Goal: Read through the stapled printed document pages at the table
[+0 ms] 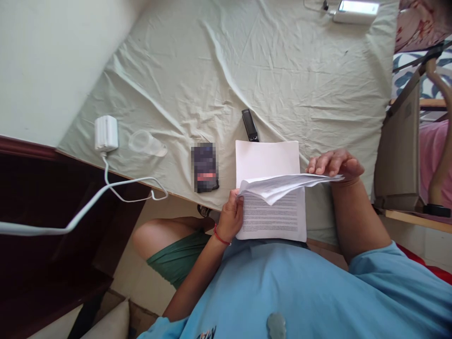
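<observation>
Far left of the stack (273,226), a white charger (106,133) is set near the cloth's edge, presumably because its cord (84,203) is led in from that side. Between the charger and the stack, a clear cup (146,143) is laid on its side; why it is left so cannot be told. Nearer the stack's left, a dark item (205,165) is kept apart from it, probably so that the pages are left unobstructed.

At the stack's left edge, the sheets (278,185) are pinched by the left hand (231,214), seemingly so that they are held steady. Just beyond the stack, a stapler (250,125) is placed, likely to be kept within reach.

The stack is laid flat on the cloth (300,70), before the body; the sheets are held up over its middle, so print is left visible below them. To the stack's right, the sheets' far end is met by the right hand (334,165), its fingers loosely bent; whether the paper is gripped cannot be told, as its underside is hidden.
</observation>
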Demonstrator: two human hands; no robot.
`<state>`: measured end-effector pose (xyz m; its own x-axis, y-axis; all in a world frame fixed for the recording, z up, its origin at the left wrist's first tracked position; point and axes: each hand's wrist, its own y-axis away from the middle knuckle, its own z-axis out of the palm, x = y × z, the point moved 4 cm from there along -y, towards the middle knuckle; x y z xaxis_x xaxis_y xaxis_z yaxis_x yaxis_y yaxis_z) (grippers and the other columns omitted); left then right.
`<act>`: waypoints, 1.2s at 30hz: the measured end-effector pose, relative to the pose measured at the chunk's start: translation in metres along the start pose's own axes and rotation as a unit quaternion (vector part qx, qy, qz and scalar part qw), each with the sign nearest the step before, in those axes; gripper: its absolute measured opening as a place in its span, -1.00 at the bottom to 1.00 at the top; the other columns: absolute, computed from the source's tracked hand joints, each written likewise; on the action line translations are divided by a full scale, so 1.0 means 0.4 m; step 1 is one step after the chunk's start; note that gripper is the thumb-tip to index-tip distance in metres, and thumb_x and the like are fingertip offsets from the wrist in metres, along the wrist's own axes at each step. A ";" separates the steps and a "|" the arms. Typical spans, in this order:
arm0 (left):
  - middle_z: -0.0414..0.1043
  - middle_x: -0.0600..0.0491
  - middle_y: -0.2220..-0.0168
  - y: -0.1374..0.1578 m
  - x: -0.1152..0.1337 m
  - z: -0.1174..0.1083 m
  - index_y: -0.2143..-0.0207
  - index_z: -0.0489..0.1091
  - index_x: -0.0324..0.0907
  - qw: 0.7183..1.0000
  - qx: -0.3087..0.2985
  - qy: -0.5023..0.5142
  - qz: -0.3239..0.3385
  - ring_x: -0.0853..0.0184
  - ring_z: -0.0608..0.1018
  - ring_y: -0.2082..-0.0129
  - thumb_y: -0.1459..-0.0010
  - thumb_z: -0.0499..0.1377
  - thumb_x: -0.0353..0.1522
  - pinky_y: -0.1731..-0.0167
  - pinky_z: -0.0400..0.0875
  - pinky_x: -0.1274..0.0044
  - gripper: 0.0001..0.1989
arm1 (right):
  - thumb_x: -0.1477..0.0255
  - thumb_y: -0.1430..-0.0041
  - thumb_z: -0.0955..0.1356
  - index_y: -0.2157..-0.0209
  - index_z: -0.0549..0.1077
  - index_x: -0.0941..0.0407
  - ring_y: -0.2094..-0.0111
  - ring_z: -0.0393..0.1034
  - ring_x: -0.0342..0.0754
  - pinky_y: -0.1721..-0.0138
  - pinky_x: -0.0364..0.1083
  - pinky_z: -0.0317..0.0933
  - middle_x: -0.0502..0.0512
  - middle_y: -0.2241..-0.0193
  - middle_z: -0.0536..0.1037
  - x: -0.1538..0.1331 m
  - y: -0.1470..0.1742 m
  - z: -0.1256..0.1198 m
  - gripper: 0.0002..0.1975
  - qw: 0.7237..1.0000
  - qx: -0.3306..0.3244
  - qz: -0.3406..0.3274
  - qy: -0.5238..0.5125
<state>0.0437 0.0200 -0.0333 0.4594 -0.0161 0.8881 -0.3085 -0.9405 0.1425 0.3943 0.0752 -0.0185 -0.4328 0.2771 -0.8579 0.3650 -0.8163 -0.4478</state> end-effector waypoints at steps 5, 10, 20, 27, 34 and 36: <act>0.43 0.12 0.39 0.003 -0.006 0.000 0.01 0.30 -0.10 1.000 0.001 0.001 0.000 0.31 0.48 0.42 -0.50 0.01 -0.24 0.34 0.34 0.50 -0.83 | -0.09 -0.20 0.43 0.62 0.61 0.02 0.47 0.59 0.08 0.33 0.02 0.49 0.15 0.64 0.56 0.001 -0.006 0.006 -0.47 0.998 -0.053 0.012 -0.018; 0.40 0.13 0.37 0.004 0.000 -0.003 0.02 0.29 -0.10 1.000 -0.003 -0.001 0.002 0.31 0.47 0.40 -0.43 0.06 -0.34 0.31 0.34 0.49 -0.88 | 0.06 -0.39 0.35 0.25 0.75 0.14 0.30 0.69 0.11 0.25 0.00 0.53 0.25 0.48 0.68 -0.011 -0.009 0.023 -0.52 0.989 -0.116 -0.038 -0.087; 0.55 0.02 0.27 0.007 0.000 -0.004 -0.24 0.21 -0.14 0.999 0.006 -0.036 -0.023 0.23 0.59 0.36 -0.54 -0.05 -0.14 0.27 0.40 0.43 -0.61 | -0.13 -0.14 0.42 0.38 0.73 -0.05 0.43 0.60 0.11 0.32 0.06 0.47 0.14 0.53 0.66 0.009 0.004 0.004 -0.54 0.998 0.047 0.010 -0.035; 0.41 -0.24 -0.36 0.009 -0.011 -0.003 -0.51 0.01 -0.13 0.999 0.025 -0.030 -0.012 0.07 0.61 -0.18 -0.54 -0.04 -0.03 -0.13 0.49 0.30 -0.34 | -0.14 -0.15 0.42 0.35 0.68 -0.12 0.29 0.62 0.14 0.09 0.22 0.44 0.08 0.41 0.70 0.010 0.030 -0.013 -0.58 0.982 0.189 0.024 0.004; 0.41 -0.29 -0.36 0.008 -0.034 0.000 -0.51 0.06 -0.22 0.999 0.024 -0.017 -0.028 0.03 0.56 -0.28 -0.52 -0.02 -0.01 -0.25 0.44 0.25 -0.30 | -0.27 -0.10 0.36 0.09 0.65 -0.25 -0.26 0.47 0.23 -0.33 0.36 0.23 0.00 -0.09 0.67 0.010 0.042 -0.022 -0.46 0.950 0.306 0.048 0.032; 0.52 -0.27 -0.26 0.004 -0.029 0.003 -0.38 0.24 -0.21 0.999 0.011 -0.019 -0.023 0.04 0.60 -0.21 -0.53 -0.04 -0.04 -0.19 0.47 0.24 -0.42 | -0.26 -0.13 0.34 0.03 0.63 -0.29 -0.38 0.35 0.21 -0.40 0.36 0.16 -0.05 -0.20 0.61 0.003 0.035 -0.015 -0.46 0.949 0.309 0.044 0.032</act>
<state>0.0388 0.0181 -0.0438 0.5034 0.0153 0.8639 -0.2675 -0.9479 0.1727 0.4038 0.0670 -0.0271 -0.3644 0.2085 -0.9076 -0.1648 -0.9737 -0.1575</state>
